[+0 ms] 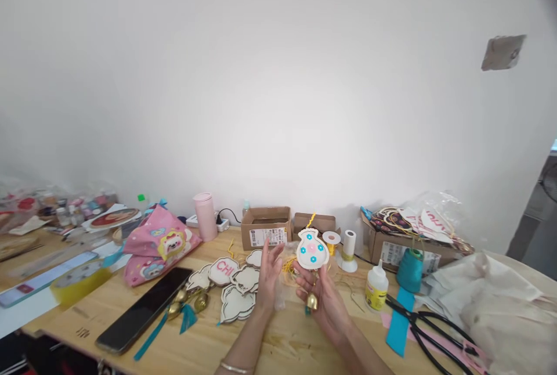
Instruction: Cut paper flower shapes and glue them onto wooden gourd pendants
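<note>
A white pouch-shaped ornament [312, 254] with a dark-edged outline, small blue flowers and a pink centre is held up by my right hand [327, 300]. Its yellow cord [311, 220] sticks up from the top, and a gold bell [312, 302] hangs below it in front of my palm. My left hand [270, 276] is open beside the ornament, fingers apart and not touching it. Left of that hand lie several wooden-edged ornament pieces, one a lettered plaque [223, 271]. Gold bells [201, 300] with a teal ribbon [188, 318] rest nearer the phone.
A black phone [143, 310], pink patterned bag [159, 244] and pink tumbler [205, 216] stand left. Cardboard box [266, 238] and thread spools are behind my hands. Rightward are a glue bottle [376, 289], teal thread cone [409, 271], black scissors [429, 328] and pale fabric [500, 305].
</note>
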A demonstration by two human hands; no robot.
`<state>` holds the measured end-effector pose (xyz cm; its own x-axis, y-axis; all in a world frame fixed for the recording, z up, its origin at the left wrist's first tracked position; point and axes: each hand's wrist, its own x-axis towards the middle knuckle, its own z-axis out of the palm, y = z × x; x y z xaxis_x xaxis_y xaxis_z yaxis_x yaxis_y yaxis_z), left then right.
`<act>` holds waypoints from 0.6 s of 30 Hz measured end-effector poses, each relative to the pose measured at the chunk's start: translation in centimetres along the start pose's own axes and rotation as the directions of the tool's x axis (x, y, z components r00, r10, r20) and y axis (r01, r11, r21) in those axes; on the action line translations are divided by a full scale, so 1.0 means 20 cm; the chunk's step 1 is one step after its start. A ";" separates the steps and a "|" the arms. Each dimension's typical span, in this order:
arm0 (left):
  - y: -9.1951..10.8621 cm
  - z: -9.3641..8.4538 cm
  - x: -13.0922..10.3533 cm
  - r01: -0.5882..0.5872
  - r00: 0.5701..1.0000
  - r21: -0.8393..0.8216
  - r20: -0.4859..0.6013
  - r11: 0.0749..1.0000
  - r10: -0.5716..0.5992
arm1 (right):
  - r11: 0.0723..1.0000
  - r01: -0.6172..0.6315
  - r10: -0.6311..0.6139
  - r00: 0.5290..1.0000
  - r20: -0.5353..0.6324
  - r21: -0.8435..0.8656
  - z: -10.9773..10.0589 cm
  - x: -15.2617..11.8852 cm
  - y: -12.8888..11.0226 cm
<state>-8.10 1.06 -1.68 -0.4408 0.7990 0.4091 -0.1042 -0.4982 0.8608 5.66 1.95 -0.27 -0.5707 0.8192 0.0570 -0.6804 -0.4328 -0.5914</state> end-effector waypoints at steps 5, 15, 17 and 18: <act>0.00 0.00 0.00 0.046 0.999 -0.027 0.025 0.999 -0.045 | 0.999 -0.031 0.026 0.993 0.118 0.044 0.05 -0.04 -0.04; -0.01 0.05 -0.04 -0.009 0.978 0.054 0.208 0.998 -0.002 | 0.990 -0.053 0.085 0.963 0.256 -0.130 -0.02 -0.05 -0.02; -0.01 0.05 -0.04 -0.003 0.977 0.059 0.213 0.998 -0.010 | 0.989 -0.064 0.096 0.962 0.255 -0.131 -0.04 -0.05 -0.01; -0.01 0.05 -0.04 0.003 0.976 0.059 0.216 0.998 -0.016 | 0.989 -0.071 0.101 0.962 0.252 -0.127 -0.04 -0.05 -0.01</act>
<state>-6.90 0.88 -1.96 -0.2364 0.8607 0.4509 -0.0533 -0.4749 0.8784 6.72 1.57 -0.96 -0.7342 0.6496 0.1976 -0.5740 -0.4384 -0.6916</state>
